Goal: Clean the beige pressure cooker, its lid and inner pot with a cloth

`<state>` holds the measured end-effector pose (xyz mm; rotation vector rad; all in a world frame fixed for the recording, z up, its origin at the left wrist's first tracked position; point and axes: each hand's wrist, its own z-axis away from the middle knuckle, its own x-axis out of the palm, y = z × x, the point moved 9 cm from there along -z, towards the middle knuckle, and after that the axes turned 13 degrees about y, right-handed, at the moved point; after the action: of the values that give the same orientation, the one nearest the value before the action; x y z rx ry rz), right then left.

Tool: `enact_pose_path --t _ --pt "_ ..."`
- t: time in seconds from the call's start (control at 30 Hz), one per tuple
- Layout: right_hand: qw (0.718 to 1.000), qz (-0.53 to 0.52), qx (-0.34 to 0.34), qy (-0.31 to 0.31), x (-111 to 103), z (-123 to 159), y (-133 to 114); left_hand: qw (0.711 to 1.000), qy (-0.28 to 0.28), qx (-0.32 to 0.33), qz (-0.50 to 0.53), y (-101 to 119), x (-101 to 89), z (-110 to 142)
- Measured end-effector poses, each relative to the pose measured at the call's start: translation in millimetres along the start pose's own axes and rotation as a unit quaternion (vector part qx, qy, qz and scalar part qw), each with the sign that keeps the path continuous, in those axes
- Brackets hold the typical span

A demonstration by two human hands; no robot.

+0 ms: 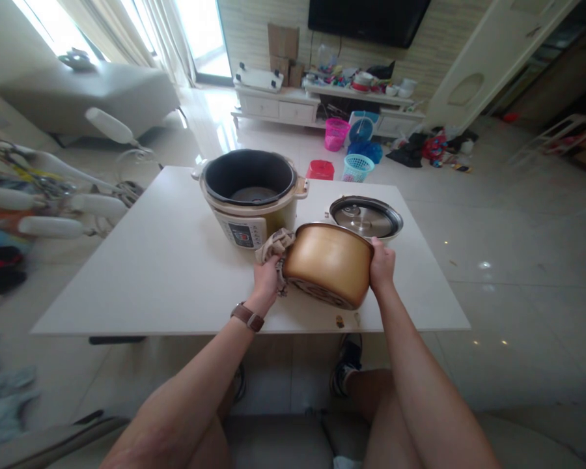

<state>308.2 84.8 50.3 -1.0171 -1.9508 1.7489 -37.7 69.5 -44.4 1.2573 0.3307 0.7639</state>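
A gold-coloured inner pot (329, 260) is held tilted above the front of the white table, its underside turned partly toward me. My left hand (267, 277) is closed on a patterned cloth (276, 247), which is pressed against the pot's left side. On the other side, my right hand (382, 266) grips the pot near its rim. Behind my left hand stands the rice cooker body (254, 208), uncovered, with a dark hollow inside and a control panel on its front. The cooker's lid (366, 218) lies behind the pot with its metal inner face up.
Two small items, one a brown scrap (340, 321), lie at the front edge of the white table (176, 286). A lamp with white shades (102, 205) stands at the left. Beyond the table are a red stool (321, 170), a blue basket (357, 168) and a pink basket (336, 134).
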Motion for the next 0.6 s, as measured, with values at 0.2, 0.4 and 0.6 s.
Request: enact_pose_path --t 0.2,0.4,0.6 --pt "1.000 0.009 0.013 -0.010 4 -1 10 0.996 0.019 0.084 -0.007 24 -4.0 9" --pt "0.999 0.027 0.008 -0.019 11 -2 26 0.943 -0.037 0.323 -0.064 82 0.2 46" --pt "0.999 -0.021 -0.025 0.017 6 -3 6 0.856 -0.133 0.493 -0.078 105 10.5 84"
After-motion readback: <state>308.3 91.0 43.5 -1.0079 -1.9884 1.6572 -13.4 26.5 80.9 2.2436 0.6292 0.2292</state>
